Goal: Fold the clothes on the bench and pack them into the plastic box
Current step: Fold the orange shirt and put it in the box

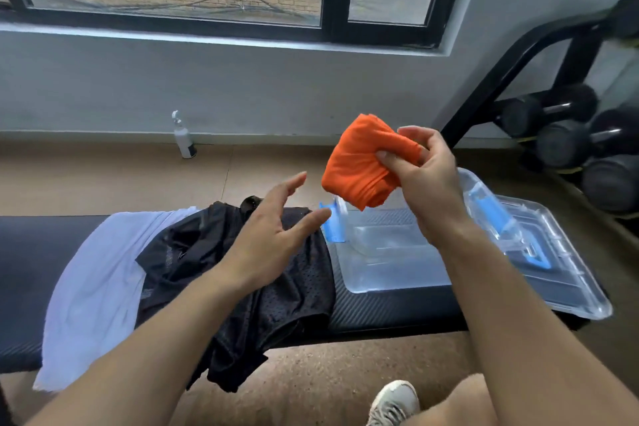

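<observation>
Orange garment [359,162], soft and light: right hand [425,180] pinches the folded bundle mid-fold; left hand [273,228] spread, empty, above the table [390,308].

The right hand [422,176] grips a bunched orange cloth [359,162] above the clear box [390,263], while the left hand [273,235] hovers spread-fingered over black shorts [276,294].

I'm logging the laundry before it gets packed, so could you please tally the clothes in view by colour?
Orange: 1, the bunched orange garment gripped in the right hand above the plastic box.
Black: 1, the black mesh garment on the bench.
White: 1, the white garment partly under the black one.
Total: 3
</observation>
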### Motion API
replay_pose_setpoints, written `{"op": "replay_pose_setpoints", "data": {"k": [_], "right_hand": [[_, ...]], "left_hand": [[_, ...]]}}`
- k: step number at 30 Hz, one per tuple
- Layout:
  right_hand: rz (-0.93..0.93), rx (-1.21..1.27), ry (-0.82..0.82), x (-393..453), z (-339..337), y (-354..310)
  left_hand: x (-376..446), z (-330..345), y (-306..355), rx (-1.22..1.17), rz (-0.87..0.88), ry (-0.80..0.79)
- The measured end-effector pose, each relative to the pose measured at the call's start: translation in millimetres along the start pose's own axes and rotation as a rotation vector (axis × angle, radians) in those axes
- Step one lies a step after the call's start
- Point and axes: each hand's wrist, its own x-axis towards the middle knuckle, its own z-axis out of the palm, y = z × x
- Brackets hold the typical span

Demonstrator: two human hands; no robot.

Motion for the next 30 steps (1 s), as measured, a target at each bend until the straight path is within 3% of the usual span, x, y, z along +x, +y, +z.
{"op": "replay_pose_setpoints", "data": {"k": [2,4,7,11,17,20,24,30], "right_hand": [[-0.015,-0.227,0.032,15,-16,8],[0.102,-0.36,-0.023,24,-24,23],[0.278,-0.489,-0.2,28,-20,47],[0.375,-0.708,-0.37,40,-5,62],[0.53,-1.113,-0.72,43,6,75],[0.402,-1.31,-0.604,47,3,71],[0.305,-1.272,-0.42,50,-2,65],[0.256,-1.142,-0.688,40,3,51]], "left_hand": [[7,8,5,0.099,0.057,0.0],[15,16,7,0.121,0.098,-0.013],[23,25,5,0.174,0.122,-0.074],[25,31,4,0.226,0.096,-0.188],[26,35,-2,0.252,0.124,-0.226],[26,36,-5,0.243,0.12,-0.237],[26,35,-5,0.245,0.128,-0.235],[27,37,-7,0.258,0.124,-0.23]]}}
